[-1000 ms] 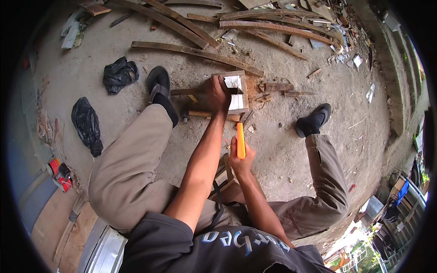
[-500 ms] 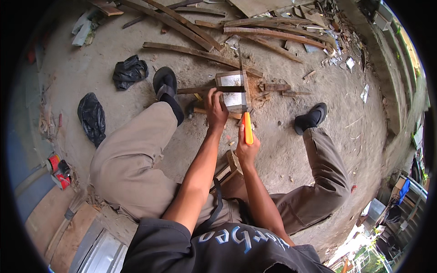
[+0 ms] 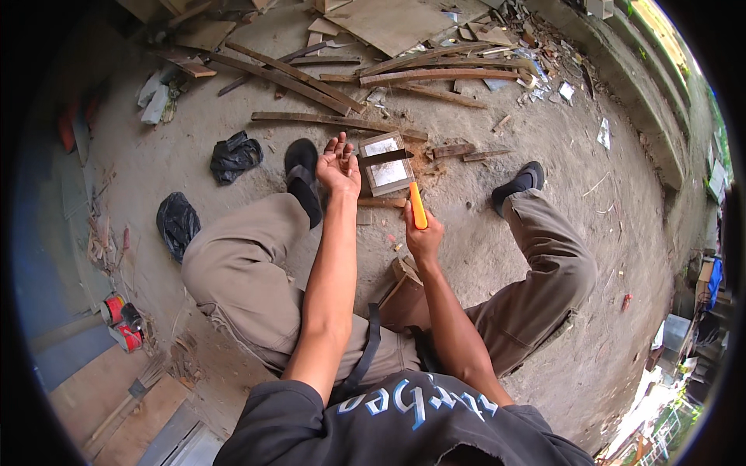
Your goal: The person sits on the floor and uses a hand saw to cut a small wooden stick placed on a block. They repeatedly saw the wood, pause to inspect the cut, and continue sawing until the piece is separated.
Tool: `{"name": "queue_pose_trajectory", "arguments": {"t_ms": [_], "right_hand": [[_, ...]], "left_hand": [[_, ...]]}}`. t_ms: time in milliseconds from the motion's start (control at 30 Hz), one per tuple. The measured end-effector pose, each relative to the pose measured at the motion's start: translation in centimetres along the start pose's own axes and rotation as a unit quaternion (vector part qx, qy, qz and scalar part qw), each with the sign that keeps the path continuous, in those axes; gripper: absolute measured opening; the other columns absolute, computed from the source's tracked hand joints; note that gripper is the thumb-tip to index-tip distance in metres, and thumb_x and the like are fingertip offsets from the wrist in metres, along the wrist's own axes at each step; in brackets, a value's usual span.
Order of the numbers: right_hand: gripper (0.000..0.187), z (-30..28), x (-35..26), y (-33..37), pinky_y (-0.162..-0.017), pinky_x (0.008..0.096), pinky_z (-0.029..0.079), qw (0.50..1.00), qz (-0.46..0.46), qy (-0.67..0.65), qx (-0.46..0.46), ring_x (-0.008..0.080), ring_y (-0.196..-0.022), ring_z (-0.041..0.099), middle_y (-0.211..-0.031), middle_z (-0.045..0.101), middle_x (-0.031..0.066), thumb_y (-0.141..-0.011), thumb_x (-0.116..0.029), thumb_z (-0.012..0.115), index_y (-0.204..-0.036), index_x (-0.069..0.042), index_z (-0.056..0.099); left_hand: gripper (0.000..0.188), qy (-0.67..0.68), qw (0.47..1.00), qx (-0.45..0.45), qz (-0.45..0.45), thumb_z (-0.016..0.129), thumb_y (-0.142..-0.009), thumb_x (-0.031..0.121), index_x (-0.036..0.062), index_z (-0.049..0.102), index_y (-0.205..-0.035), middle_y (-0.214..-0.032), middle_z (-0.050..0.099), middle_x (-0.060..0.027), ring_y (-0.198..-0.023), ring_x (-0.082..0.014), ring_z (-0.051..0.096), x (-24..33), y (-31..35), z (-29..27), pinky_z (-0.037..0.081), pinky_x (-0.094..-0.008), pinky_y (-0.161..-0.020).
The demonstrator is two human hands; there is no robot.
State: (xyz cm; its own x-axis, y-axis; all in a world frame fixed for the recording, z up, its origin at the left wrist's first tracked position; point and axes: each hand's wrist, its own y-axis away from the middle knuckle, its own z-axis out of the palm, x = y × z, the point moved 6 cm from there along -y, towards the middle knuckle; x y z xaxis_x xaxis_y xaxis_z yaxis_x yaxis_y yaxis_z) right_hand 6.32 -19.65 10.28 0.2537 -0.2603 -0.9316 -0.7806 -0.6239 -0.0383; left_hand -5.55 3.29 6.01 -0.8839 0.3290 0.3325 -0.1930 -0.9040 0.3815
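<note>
My right hand [image 3: 424,235] is closed around the orange handle of a hand saw [image 3: 419,208], just below a pale-topped wooden block [image 3: 386,180]. The saw's blade is hard to make out now. Across the block's top lies a dark wooden strip [image 3: 388,158], its right end near the block's right side. My left hand [image 3: 339,168] is turned palm up at the strip's left end, fingers apart and slightly curled, with nothing visible in the palm. Whether it touches the strip, I cannot tell. Behind this hand the rest of the strip is hidden.
Short wood offcuts [image 3: 454,150] and sawdust lie right of the block. Long wooden strips [image 3: 338,122] and broken boards are spread beyond it. Black plastic bags [image 3: 235,158] lie left of my left foot [image 3: 301,167]. A concrete ledge [image 3: 645,132] runs along the right.
My left hand has come off the top of the strip and turned palm up to its left. The saw has lowered slightly, and its blade no longer shows plainly. The view has shifted.
</note>
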Motion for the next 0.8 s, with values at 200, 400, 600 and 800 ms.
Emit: {"name": "queue_pose_trajectory", "arguments": {"t_ms": [200, 400, 600, 800], "right_hand": [[0.031, -2.8, -0.8, -1.4, -0.049, 0.0329, 0.042, 0.999, -0.042, 0.031, 0.0, 0.0119, -0.048, 0.045, -0.054, 0.051, 0.0124, -0.09, -0.026, 0.072, -0.077, 0.001, 0.066], [0.029, -2.2, -0.3, -0.7, -0.048, 0.0343, 0.045, 0.999, -0.014, 0.049, -0.013, 0.0242, -0.045, 0.058, -0.056, 0.058, 0.0164, -0.088, -0.025, 0.073, -0.075, 0.0, 0.066], [0.022, -1.6, 0.8, -0.3, -0.05, 0.0323, 0.045, 1.0, -0.003, -0.007, -0.019, 0.0142, -0.048, 0.054, -0.057, 0.058, 0.0137, -0.089, -0.02, 0.072, -0.082, 0.001, 0.068], [0.023, -1.5, -0.8, -1.0, -0.052, 0.0339, 0.047, 0.998, 0.039, -0.002, -0.051, 0.0176, -0.051, 0.063, -0.059, 0.06, 0.0158, -0.088, -0.021, 0.072, -0.082, 0.0, 0.068]], "left_hand": [[0.04, 0.069, 0.994, -0.08, -0.041, 0.046, -0.077, 0.019, -0.004, 0.058, -0.107, -0.125, 0.059, -0.0238, -0.084, -0.0275, 0.06, -1.2, 1.7, 4.1, 0.041, -0.0235, -0.042], [0.034, 0.006, 0.987, -0.136, -0.088, 0.052, -0.08, 0.026, 0.0021, 0.06, -0.103, -0.097, 0.06, -0.0148, -0.072, -0.0221, 0.052, -4.5, 1.6, 5.5, 0.039, -0.0282, -0.048], [0.022, -0.073, 0.989, -0.09, -0.093, 0.053, -0.084, 0.029, 0.0081, 0.057, -0.086, -0.068, 0.044, -0.0011, -0.056, -0.0129, 0.04, -7.2, -0.6, 3.7, 0.03, -0.0264, -0.047], [0.023, -0.679, 0.686, -0.115, 0.236, 0.055, -0.093, 0.022, 0.0029, 0.056, -0.08, -0.07, 0.06, -0.0155, -0.064, -0.0317, 0.059, -8.4, -3.8, 1.6, 0.043, -0.0391, -0.056]]}}
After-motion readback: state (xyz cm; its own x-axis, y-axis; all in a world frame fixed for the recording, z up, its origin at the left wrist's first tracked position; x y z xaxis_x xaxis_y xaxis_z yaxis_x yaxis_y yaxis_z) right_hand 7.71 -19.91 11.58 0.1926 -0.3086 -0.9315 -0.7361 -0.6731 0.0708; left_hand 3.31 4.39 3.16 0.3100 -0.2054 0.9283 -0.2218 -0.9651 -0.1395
